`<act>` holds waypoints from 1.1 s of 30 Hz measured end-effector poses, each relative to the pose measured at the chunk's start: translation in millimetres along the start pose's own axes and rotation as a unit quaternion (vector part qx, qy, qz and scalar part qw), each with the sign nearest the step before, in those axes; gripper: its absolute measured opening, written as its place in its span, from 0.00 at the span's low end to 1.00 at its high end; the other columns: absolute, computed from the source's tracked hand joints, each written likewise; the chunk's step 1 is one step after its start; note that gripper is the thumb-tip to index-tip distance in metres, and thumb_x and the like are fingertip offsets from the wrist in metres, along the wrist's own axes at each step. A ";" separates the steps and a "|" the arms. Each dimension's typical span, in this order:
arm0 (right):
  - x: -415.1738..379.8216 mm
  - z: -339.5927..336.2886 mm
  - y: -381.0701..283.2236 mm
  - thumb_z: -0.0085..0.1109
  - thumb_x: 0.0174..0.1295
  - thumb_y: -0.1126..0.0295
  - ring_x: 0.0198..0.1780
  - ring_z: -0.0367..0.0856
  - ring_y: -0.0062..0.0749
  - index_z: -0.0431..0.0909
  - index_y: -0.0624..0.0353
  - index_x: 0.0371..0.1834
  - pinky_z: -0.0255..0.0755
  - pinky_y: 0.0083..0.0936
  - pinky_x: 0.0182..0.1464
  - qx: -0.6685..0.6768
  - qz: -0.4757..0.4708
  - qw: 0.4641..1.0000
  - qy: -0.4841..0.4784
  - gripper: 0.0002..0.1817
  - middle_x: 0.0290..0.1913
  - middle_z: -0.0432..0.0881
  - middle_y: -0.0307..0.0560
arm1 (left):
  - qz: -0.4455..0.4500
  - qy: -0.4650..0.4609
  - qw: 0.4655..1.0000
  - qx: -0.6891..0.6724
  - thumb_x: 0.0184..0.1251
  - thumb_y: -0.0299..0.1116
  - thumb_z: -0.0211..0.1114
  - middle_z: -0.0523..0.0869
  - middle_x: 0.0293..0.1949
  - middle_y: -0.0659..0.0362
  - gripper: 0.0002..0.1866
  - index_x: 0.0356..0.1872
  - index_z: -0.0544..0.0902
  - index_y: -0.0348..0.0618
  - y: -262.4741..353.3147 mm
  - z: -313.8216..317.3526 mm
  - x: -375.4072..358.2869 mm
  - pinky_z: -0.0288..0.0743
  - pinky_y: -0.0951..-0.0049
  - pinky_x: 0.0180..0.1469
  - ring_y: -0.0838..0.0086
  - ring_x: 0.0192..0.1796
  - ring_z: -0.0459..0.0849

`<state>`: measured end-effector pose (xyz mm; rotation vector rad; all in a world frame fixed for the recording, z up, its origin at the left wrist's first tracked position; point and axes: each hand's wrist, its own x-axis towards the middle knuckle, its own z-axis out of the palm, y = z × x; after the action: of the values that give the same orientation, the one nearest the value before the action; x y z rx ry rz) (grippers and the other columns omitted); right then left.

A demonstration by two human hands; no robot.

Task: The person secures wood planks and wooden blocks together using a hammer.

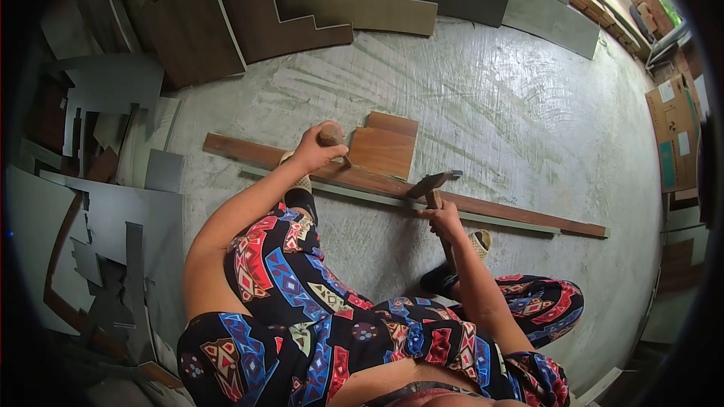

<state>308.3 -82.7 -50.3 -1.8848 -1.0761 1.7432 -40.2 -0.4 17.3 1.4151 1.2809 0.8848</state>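
Near the middle of the frame, the left hand (315,152) grips a wooden-handled chisel (330,136), blade down at a long brown strip (513,211); lower right, the right hand (444,218) grips a hammer (434,198). A brown offcut (383,149) lies just above the strip.

The grey floor (498,105), smooth and streaked with paler marks, carries everything. A long brown strip (520,213) lies across it, starting left of the left hand (320,149) and running out past the right hand (443,218). A pale strip (369,196) lies along its near side. A brown board (385,152) sits between the hands, a little beyond them. Flat offcuts (158,215) lie heaped well left of the left hand.
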 end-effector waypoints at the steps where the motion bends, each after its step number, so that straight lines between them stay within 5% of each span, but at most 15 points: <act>1: 0.8 0.3 1.0 0.71 0.45 0.70 0.15 0.70 0.23 0.75 0.63 0.31 0.64 0.22 0.14 0.000 0.002 1.000 0.001 0.15 0.19 0.73 0.40 | -0.001 0.001 1.000 0.006 0.48 0.28 0.71 0.80 0.30 0.65 0.15 0.37 0.76 0.43 0.0 0.0 -0.2 0.75 0.80 0.37 0.83 0.34 0.78; 21: 1.4 3.2 1.7 0.72 0.44 0.68 0.14 0.69 0.23 0.74 0.64 0.30 0.64 0.22 0.14 -0.025 -0.002 1.000 0.014 0.16 0.18 0.73 0.40 | 0.021 -0.002 0.998 0.060 0.48 0.31 0.71 0.80 0.28 0.66 0.14 0.36 0.77 0.43 1.0 7.4 2.6 0.75 0.78 0.38 0.82 0.32 0.78; 27: -12.7 21.5 -17.0 0.71 0.47 0.66 0.15 0.67 0.19 0.75 0.64 0.32 0.61 0.19 0.15 -0.054 -0.059 0.997 0.021 0.16 0.17 0.70 0.36 | 0.047 0.007 0.990 0.133 0.48 0.34 0.71 0.81 0.26 0.63 0.14 0.35 0.78 0.43 11.5 16.2 5.6 0.75 0.76 0.38 0.81 0.31 0.78; 33: -62.8 47.3 -124.5 0.66 0.55 0.62 0.18 0.67 0.16 0.74 0.63 0.32 0.61 0.17 0.18 0.028 -0.211 0.976 -0.034 0.15 0.19 0.70 0.33 | 0.030 0.012 0.985 0.167 0.48 0.36 0.71 0.82 0.27 0.61 0.14 0.34 0.78 0.43 14.9 23.2 4.1 0.75 0.73 0.39 0.77 0.31 0.79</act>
<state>230.3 -58.7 72.3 -1.4371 -1.3228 1.5795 -13.6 -0.1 25.6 1.7157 1.4594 0.7521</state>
